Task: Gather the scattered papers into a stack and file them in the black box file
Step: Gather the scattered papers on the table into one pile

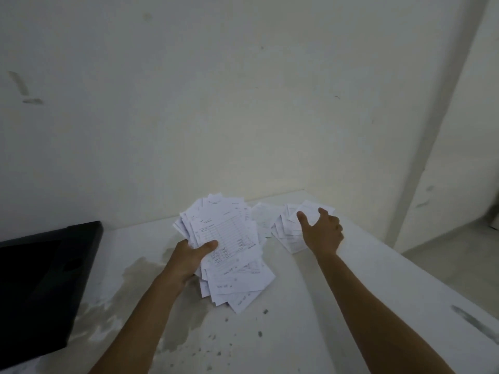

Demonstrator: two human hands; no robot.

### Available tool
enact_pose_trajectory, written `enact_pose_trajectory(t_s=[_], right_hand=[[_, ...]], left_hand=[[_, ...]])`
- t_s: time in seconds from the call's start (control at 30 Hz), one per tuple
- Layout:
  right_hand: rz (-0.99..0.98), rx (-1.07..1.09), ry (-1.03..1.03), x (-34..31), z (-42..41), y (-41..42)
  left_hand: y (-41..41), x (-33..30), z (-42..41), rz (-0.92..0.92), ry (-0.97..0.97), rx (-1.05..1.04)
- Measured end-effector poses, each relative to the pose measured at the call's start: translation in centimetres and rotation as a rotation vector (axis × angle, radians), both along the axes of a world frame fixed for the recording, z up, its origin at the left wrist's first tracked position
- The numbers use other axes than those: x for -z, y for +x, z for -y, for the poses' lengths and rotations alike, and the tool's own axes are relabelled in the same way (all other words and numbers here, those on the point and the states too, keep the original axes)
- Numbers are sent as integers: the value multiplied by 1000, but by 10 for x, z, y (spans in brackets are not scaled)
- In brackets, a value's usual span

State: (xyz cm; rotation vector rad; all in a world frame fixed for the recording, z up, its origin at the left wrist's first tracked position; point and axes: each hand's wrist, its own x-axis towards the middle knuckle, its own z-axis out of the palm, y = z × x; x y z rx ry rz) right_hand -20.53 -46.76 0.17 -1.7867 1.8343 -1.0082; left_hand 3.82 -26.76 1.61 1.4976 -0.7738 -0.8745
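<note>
1. Your left hand (pixel 190 261) grips a thick, uneven stack of printed papers (pixel 229 249), thumb pressed across the top sheet and fingers curled beneath.
2. Well to the left of that hand, the black box file (pixel 46 282) lies on the stained white table (pixel 310 306).
3. Your right hand (pixel 322 233) reaches farther out, thumb and fingers spread wide and bent, hovering over a small loose pile of papers (pixel 286 233); whether it touches them is unclear.
4. Beyond both hands, a few faint sheets (pixel 263 214) lie flat between the stack and the pile, near the wall (pixel 243 103).
</note>
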Motion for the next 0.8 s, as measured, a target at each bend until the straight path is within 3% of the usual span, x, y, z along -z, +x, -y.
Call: enact_pose_trajectory(t_s=[0.13,0.27,0.4,0.5,0.6,0.8], right_hand=[[-232,-51,190,14,41,-13],[-435,-206,112,27,54,-11],[-355,-319,-1,26,51,-16],[-286,-225,-21,20,48,-13],[-420,-20,72,14,43,1],[-438,-65,272,-1,39,18]], left_hand=[[3,13,17,-6,27,-17],[6,19,26,-23,34,-19],[8,19,30,-39,27,-15],[10,20,30,-44,17,-8],[15,23,30,-50,21,-14],[15,23,30,-56,19,-28]])
